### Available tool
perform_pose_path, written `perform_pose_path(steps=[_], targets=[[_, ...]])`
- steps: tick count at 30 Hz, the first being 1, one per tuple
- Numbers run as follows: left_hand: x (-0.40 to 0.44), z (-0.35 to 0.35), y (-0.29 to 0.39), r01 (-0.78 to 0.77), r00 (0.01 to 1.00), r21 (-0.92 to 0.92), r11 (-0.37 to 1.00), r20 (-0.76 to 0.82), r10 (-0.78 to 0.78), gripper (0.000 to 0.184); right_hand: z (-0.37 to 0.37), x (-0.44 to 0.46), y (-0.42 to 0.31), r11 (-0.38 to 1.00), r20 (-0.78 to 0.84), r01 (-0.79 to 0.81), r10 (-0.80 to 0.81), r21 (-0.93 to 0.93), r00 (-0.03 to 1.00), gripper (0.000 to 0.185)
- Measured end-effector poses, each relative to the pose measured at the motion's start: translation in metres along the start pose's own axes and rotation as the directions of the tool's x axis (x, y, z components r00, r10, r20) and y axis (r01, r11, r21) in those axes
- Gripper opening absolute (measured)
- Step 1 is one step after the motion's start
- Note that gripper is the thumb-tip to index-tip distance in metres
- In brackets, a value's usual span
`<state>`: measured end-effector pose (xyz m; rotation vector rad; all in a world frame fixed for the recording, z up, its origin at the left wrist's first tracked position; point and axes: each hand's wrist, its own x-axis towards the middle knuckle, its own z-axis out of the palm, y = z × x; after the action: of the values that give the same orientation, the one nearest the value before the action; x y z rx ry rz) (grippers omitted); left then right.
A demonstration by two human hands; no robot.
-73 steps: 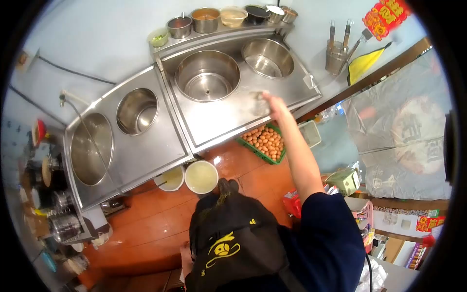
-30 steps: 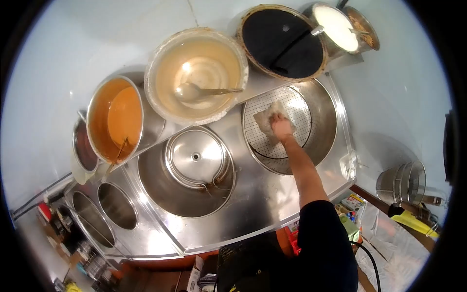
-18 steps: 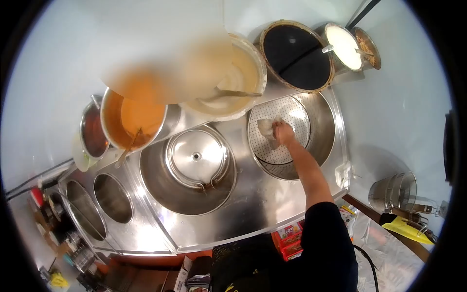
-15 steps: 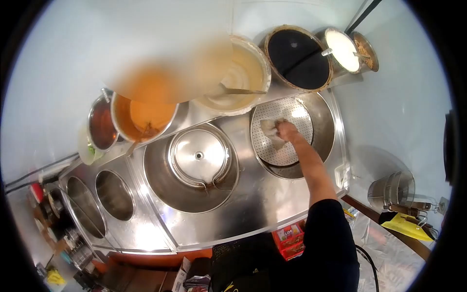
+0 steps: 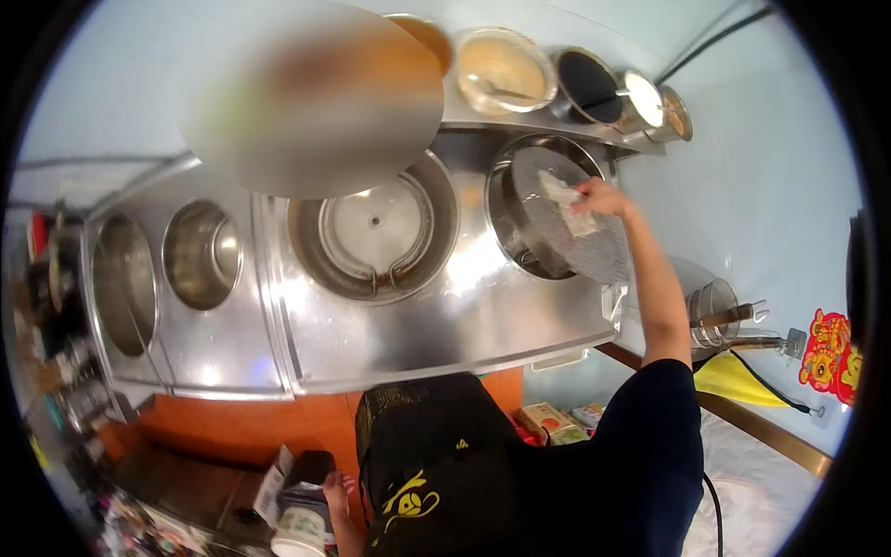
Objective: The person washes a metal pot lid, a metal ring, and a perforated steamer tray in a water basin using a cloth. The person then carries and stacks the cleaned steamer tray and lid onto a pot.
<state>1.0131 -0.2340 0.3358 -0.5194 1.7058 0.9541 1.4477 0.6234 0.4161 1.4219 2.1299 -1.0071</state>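
Observation:
My right hand [image 5: 600, 198] is closed on a crumpled whitish cloth [image 5: 568, 204] against the perforated top of a round metal steamer insert [image 5: 546, 237]. That insert stands tilted, partly out of the round well [image 5: 504, 223] at the counter's right, its solid side wall showing on the left. Whether my fingers also grip part of the insert under the cloth is hidden. Low in the view, my left hand [image 5: 338, 489] hangs beside my black apron, fingers apart and loosely bent, near a white tub [image 5: 299, 534].
A lidded pot [image 5: 376, 227] sits in the middle well. Pots of dark liquid [image 5: 588, 85], pale batter [image 5: 501, 70] and white liquid [image 5: 642, 97] line the back shelf. A blurred patch covers the upper left. Strainers [image 5: 715, 311] hang at the right wall.
The perforated insert has gone from lying level in the right well to being tilted and partly raised toward the right, with my right hand and cloth. My left hand has come into view.

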Motion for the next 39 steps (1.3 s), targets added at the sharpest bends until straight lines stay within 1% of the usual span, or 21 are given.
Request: perform_pose_path(steps=[3,4,5,6,7,8,10,11,12,14,17,19,20,21,22,23,26,29,32,34,39], targets=[[0.019,-0.022,-0.042,0.03,0.998,0.009,1.0,-0.054,-0.03,0.018,-0.006,-0.03,-0.029,0.992,0.001,-0.108,0.108,-0.069,0.994,0.039],[0.024,-0.026,-0.058,0.043,0.995,-0.034,0.998,-0.083,-0.046,0.019,0.001,-0.031,-0.037,0.981,-0.054,-0.052,0.042,-0.188,0.998,0.039],[0.026,-0.036,-0.08,0.045,0.989,-0.11,0.993,-0.133,-0.06,0.02,0.01,-0.027,-0.06,0.998,-0.04,-0.055,0.054,-0.033,0.998,0.043],[0.029,-0.042,-0.099,0.041,0.985,-0.083,0.996,-0.166,-0.054,0.021,0.026,-0.02,-0.054,0.976,-0.189,0.058,-0.098,-0.21,0.977,0.045],[0.032,-0.047,-0.111,0.052,0.977,-0.065,0.997,-0.202,-0.064,0.021,0.029,-0.038,-0.103,0.991,-0.046,0.057,-0.063,-0.12,0.997,0.043],[0.029,-0.053,-0.125,0.08,0.966,-0.055,0.995,-0.241,-0.091,0.022,0.043,-0.046,-0.122,0.992,-0.087,0.043,-0.054,-0.115,0.995,0.038],[0.041,-0.079,-0.169,0.069,0.976,-0.162,0.984,-0.194,-0.101,0.023,0.069,-0.046,-0.152,0.997,-0.122,-0.073,0.077,0.035,0.99,0.051],[0.04,-0.09,-0.179,0.068,0.975,-0.141,0.988,-0.203,-0.096,0.022,0.076,-0.038,-0.153,0.994,-0.029,-0.071,0.074,0.078,0.997,0.063],[0.042,-0.104,-0.191,0.065,0.974,-0.114,0.991,-0.207,-0.087,0.022,0.1,-0.077,-0.235,0.99,-0.121,-0.049,0.065,0.129,0.991,0.06],[0.07,-0.133,-0.23,0.034,0.968,-0.213,0.976,-0.237,-0.086,0.021,0.128,-0.055,-0.297,0.991,-0.042,-0.017,0.023,0.132,0.999,0.057],[0.088,-0.194,-0.273,-0.015,0.971,-0.315,0.949,-0.23,-0.061,0.021,0.187,-0.083,-0.435,0.979,-0.188,0.172,-0.149,0.112,0.971,0.037],[0.088,-0.221,-0.298,-0.045,0.973,-0.455,0.889,-0.22,-0.064,0.02,0.192,-0.076,-0.522,0.973,0.137,0.175,-0.196,0.152,0.971,0.041],[0.093,-0.236,-0.321,-0.068,0.97,-0.563,0.824,-0.23,-0.077,0.018,0.226,-0.106,-0.585,0.939,-0.055,0.325,-0.321,0.114,0.946,0.038],[0.108,-0.251,-0.32,-0.089,0.965,-0.651,0.754,-0.245,-0.098,0.016,0.256,-0.139,-0.67,0.94,0.089,0.298,-0.315,0.166,0.945,0.023],[0.098,-0.268,-0.311,-0.074,0.964,-0.664,0.744,-0.239,-0.118,0.015,0.269,-0.13,-0.701,0.933,0.013,0.349,-0.351,0.087,0.936,0.026],[0.074,-0.297,-0.302,-0.057,0.96,-0.672,0.739,-0.24,-0.144,0.013,0.28,-0.141,-0.746,0.918,0.063,0.397,-0.397,0.011,0.916,0.027],[0.072,-0.352,-0.312,-0.213,0.947,-0.797,0.565,-0.311,-0.082,0.014,0.336,-0.159,-0.862,0.859,-0.046,0.491,-0.49,0.147,0.871,0.034],[0.089,-0.391,-0.329,-0.257,0.903,-0.843,0.473,-0.383,-0.192,0.015,0.369,-0.152,-0.953,0.779,0.204,0.522,-0.606,0.348,0.769,0.027],[0.096,-0.403,-0.338,-0.252,0.883,-0.828,0.501,-0.409,-0.231,0.015,0.401,-0.128,-1.017,0.687,0.194,0.541,-0.688,0.485,0.7,0.025],[0.097,-0.413,-0.323,-0.101,0.9,-0.777,0.621,-0.338,-0.276,0.015,0.418,-0.13,-1.062,0.648,0.138,0.593,-0.722,0.478,0.678,0.028],[0.099,-0.443,-0.268,-0.102,0.923,-0.751,0.653,-0.317,-0.22,0.011,0.444,-0.077,-1.145,0.547,-0.023,0.645,-0.753,0.534,0.658,0.027]])
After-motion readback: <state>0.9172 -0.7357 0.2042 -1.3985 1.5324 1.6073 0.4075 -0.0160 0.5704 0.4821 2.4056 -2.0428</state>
